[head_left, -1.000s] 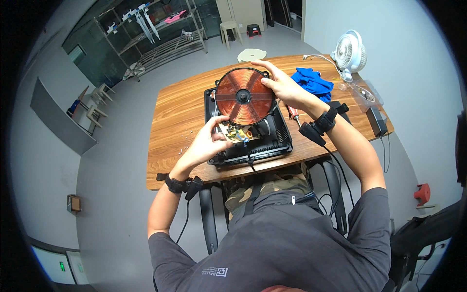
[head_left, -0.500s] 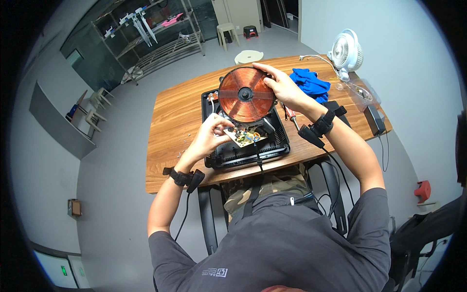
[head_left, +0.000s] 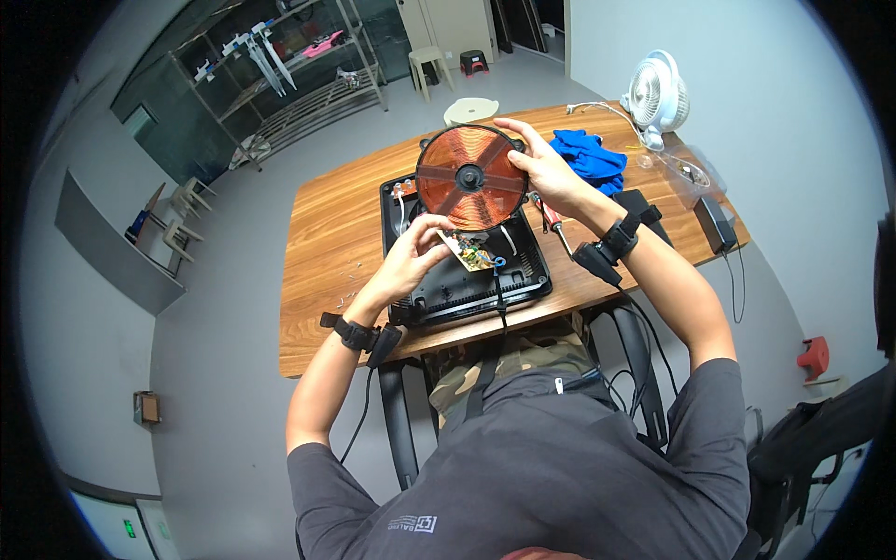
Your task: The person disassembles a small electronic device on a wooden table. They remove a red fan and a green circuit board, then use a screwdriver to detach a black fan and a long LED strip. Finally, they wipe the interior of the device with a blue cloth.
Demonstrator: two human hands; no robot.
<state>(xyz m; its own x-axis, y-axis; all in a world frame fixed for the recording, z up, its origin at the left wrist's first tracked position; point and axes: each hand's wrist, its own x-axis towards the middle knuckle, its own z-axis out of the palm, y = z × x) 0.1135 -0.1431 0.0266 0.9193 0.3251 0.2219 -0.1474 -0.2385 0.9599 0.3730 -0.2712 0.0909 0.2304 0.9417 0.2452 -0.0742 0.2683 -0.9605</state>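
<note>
My right hand [head_left: 546, 173] grips the right edge of a round copper induction coil [head_left: 448, 191], which is raised and tilted with its wound face toward me. A small circuit board [head_left: 473, 256] covered in components is pinched by its left edge in my left hand [head_left: 413, 259], just below the coil. Both parts are over an open black cooker housing [head_left: 467, 294] lying on the table. A white wire [head_left: 508, 240] shows beside the board, and a black cable runs from the housing toward me. Part of the board is hidden behind the coil and my fingers.
A red-handled screwdriver [head_left: 551, 217] lies right of the housing on the wooden table [head_left: 327, 224]. Beyond it are a blue cloth [head_left: 590, 161], a white fan [head_left: 658, 98], a clear plastic container [head_left: 686, 177] and a black power adapter [head_left: 714, 226]. Small screws [head_left: 347, 300] lie at the left.
The circuit board has tilted more steeply, its right end turned down toward the housing. The coil stays raised in my right hand with only a slight shift.
</note>
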